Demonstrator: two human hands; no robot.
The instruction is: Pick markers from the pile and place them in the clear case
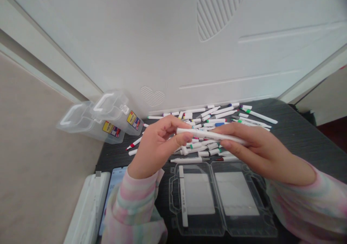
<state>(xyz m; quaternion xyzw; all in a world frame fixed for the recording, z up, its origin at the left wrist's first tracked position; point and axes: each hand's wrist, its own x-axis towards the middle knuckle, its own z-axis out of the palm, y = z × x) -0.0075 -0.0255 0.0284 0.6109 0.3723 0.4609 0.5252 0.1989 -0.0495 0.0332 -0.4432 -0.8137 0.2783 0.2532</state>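
Observation:
Between my two hands a white marker (207,134) is held level above the table. My left hand (159,142) pinches its left end between thumb and fingers. Around the right part of it, my right hand (255,148) has its thumb below and fingers above. Beneath them an open clear plastic case (221,215) lies flat, with one white marker (183,197) along the left side of its left half. Behind the hands spreads a loose heap of markers (203,153), white-bodied with coloured ends, partly hidden by my hands.
Two clear lidded containers (111,121) with yellow labels stand at the back left against the white door (162,48). A phone (111,189) and a long white object (86,204) lie at the left. The dark table (303,146) extends right.

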